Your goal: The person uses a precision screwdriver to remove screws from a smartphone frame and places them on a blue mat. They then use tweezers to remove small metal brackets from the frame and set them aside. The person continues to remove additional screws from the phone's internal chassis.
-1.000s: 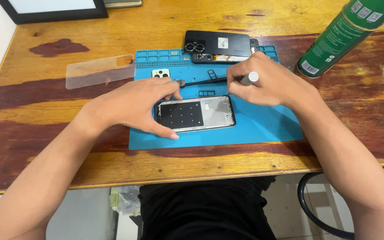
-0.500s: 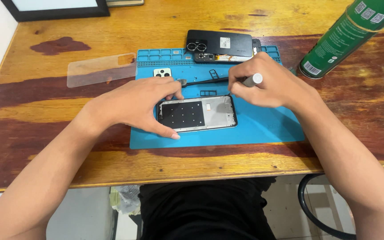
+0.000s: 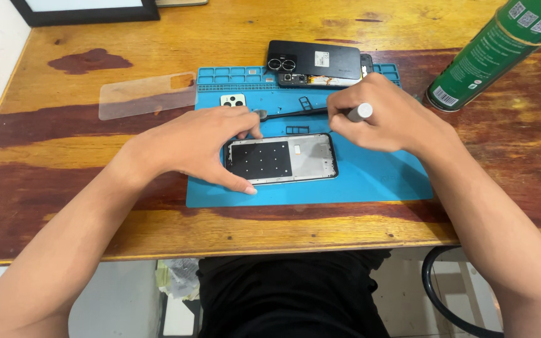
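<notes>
Little has shifted in the last second: both hands sit where they were, with only the tool's tip edging slightly along the top edge of the phone frame (image 3: 281,158). That stripped frame lies flat near the middle of the blue work mat (image 3: 370,181), its long side towards the person. The left hand (image 3: 201,147) clamps its left end, thumb on the near edge and fingers curled over the far edge, seemingly to keep it from sliding. The right hand (image 3: 380,116) is closed around a slim tool (image 3: 311,113) with a silvery cap, held low and nearly level so its dark shaft reaches leftward to the frame's upper left corner. Behind, at the mat's far edge, rests a black phone back (image 3: 314,59) over an opened phone body, with a small camera cover (image 3: 233,100) beside it. A clear case (image 3: 147,96) lies left on the wooden table (image 3: 64,200), and a green spray can (image 3: 493,53) leans in from the right.
</notes>
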